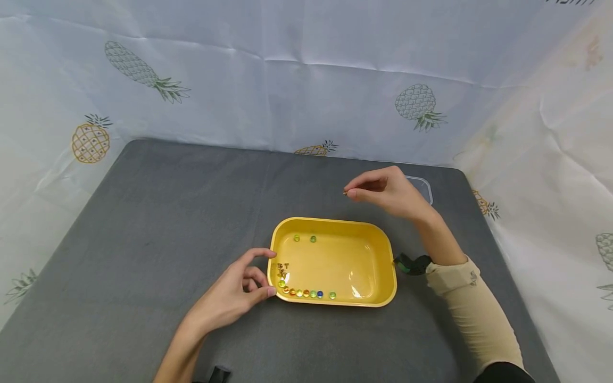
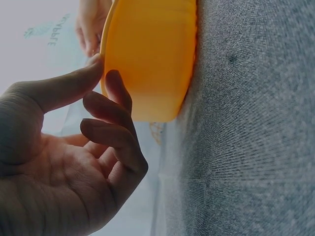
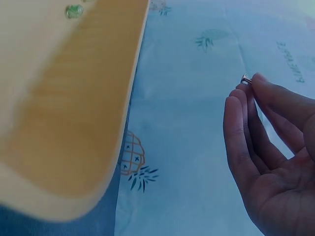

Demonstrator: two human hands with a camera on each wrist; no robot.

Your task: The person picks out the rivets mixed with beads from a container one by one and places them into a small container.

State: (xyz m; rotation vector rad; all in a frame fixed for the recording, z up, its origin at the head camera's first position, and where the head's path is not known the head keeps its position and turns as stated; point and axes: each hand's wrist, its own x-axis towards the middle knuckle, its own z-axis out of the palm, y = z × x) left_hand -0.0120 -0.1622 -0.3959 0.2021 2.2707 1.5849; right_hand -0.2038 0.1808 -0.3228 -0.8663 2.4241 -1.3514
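Observation:
A shallow yellow plastic tray [image 1: 335, 261] rests on the grey table. My left hand [image 1: 238, 291] holds its left end, thumb at the near corner of the rim and forefinger farther up the side. In the left wrist view the thumb [image 2: 74, 83] meets the rim and the other fingers bend beside the outer wall. Raised beyond the tray's far right side, my right hand [image 1: 383, 191] pinches a small gold thumbtack [image 3: 247, 79] between thumb and fingertips. Several similar gold thumbtacks [image 1: 282, 270] lie bunched inside the tray's left end.
Several coloured glass marbles line the tray's near side, among them a blue marble [image 1: 320, 293]. Two green marbles, one a darker green marble [image 1: 313, 239], sit near its far wall. Behind my right hand stands a clear plastic container [image 1: 423, 189]. A pineapple-print cloth [image 1: 268, 80] hangs behind the table.

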